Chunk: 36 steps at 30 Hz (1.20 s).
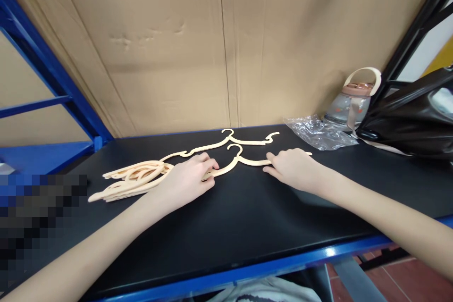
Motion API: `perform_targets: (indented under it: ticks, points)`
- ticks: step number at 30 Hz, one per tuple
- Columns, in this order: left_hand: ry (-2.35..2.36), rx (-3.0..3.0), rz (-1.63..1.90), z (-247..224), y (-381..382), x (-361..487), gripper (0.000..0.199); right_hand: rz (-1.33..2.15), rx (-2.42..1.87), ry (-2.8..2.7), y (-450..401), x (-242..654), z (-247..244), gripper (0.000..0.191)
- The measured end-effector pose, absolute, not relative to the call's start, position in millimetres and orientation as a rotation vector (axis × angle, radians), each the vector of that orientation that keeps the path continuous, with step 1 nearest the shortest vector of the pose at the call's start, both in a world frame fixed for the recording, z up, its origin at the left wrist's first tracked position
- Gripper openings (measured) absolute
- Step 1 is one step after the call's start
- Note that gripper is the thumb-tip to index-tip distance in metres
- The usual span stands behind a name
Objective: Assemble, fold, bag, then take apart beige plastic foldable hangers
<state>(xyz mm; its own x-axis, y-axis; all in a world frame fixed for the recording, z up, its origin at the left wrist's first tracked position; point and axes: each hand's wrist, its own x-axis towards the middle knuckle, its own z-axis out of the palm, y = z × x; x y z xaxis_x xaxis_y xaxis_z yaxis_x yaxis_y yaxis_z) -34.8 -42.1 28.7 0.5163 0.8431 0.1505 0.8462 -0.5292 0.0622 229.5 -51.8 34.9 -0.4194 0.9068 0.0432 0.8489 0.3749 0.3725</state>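
Rear hanger (212, 146) at 12 o'clock looks sorted, lying flat. Nearer hanger (250, 163) is dead centre, left hand (191, 174) pinching its 9 o'clock arm, right hand (293, 167) its 3 o'clock one, hanger pile (109, 193) at 9 probably left to go

Looks bright and fairly even, darkens softly below right hand (293, 167) and on cardboard (159, 56), glints off plastic (314, 133) and blue rail (331, 251) (pixelated lower left), stretches toward edges, mostly sharp.
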Motion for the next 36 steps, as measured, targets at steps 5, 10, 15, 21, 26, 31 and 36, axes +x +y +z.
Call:
perform_targets:
  ticks: [5,10,15,21,26,31,36]
  points:
    - [-1.323,-2.872,-0.265,32,-46,-35,0.025,0.485,1.534,2.545,-50,225,30,0.030]
    - [-1.238,-2.884,-0.187,34,-48,-35,0.028,0.462,1.479,2.582,-48,228,34,0.025]
    - [-1.231,-2.893,-0.176,35,-50,-33,0.027,0.480,1.579,2.483,-51,228,36,0.026]
    - [-1.205,-2.925,-0.177,37,-51,-33,0.027,0.570,1.738,2.310,-49,235,36,0.042]
    - [-1.243,-2.906,-0.113,40,-53,-31,0.026,0.504,1.696,2.289,-47,238,35,0.048]
    - [-1.254,-2.890,-0.086,40,-53,-30,0.026,0.524,1.636,2.402,-53,233,29,0.043]
    - [-1.258,-2.876,-0.077,39,-54,-32,0.024,0.492,1.532,2.574,-52,231,30,0.029]
